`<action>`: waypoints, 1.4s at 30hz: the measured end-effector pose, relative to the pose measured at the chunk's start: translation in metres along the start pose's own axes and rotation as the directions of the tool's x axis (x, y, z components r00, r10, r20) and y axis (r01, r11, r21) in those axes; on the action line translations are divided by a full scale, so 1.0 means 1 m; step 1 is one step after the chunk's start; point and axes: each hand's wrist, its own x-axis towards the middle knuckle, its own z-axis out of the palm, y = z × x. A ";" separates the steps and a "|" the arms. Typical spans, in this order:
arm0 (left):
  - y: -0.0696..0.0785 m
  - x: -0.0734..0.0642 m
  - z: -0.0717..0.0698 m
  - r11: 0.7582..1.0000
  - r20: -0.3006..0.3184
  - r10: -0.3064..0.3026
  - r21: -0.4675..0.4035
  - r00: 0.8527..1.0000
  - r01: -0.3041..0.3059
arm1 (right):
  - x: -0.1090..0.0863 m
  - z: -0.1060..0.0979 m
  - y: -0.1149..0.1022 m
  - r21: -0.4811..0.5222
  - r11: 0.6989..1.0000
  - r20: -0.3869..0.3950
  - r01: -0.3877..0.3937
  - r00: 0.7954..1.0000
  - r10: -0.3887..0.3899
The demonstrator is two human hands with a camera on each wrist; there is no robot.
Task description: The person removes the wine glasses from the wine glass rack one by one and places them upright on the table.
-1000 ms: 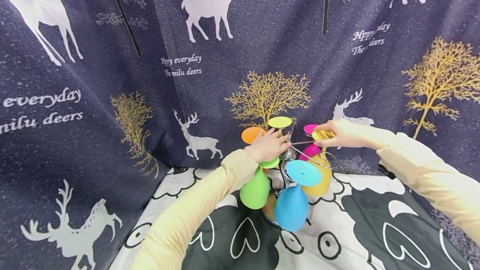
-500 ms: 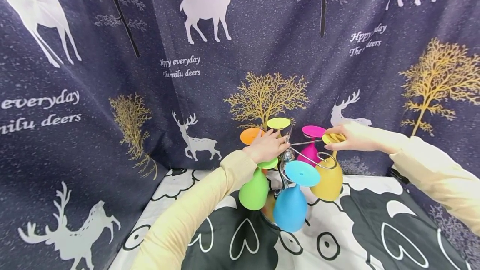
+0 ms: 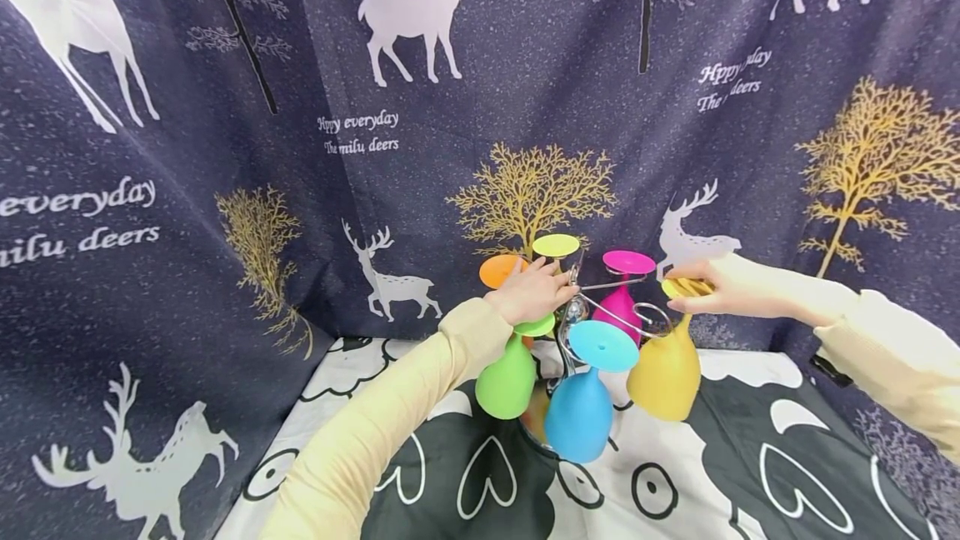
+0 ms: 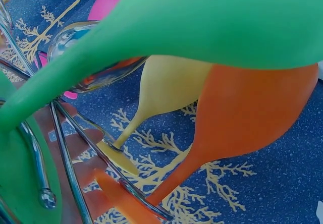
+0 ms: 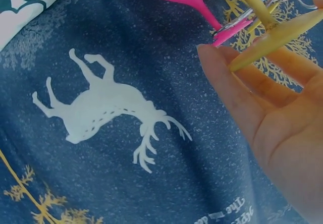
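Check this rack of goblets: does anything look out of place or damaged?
Only the golden goblet stands out: the right hand holds it by its base beside a bare curled wire arm, while the blue goblet, green goblet and magenta goblet hang upside down on the rack. No spill or damage shows.

Bright light is filling the head view; both wrist views are looking dimmer and bluer, highlights glinting on the silver, curved metal rack [image 4: 71, 163].

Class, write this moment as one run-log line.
left hand: over metal rack; right hand: gripping dark-yellow goblet by base, inverted, off rack; hanging: blue goblet, green goblet, magenta goblet, orange goblet, pale-yellow goblet
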 end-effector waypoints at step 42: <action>-0.002 -0.001 0.004 0.999 -0.025 -0.018 -0.030 1.000 0.018 | -0.067 0.092 0.037 0.741 0.650 0.178 -0.167 0.983 0.049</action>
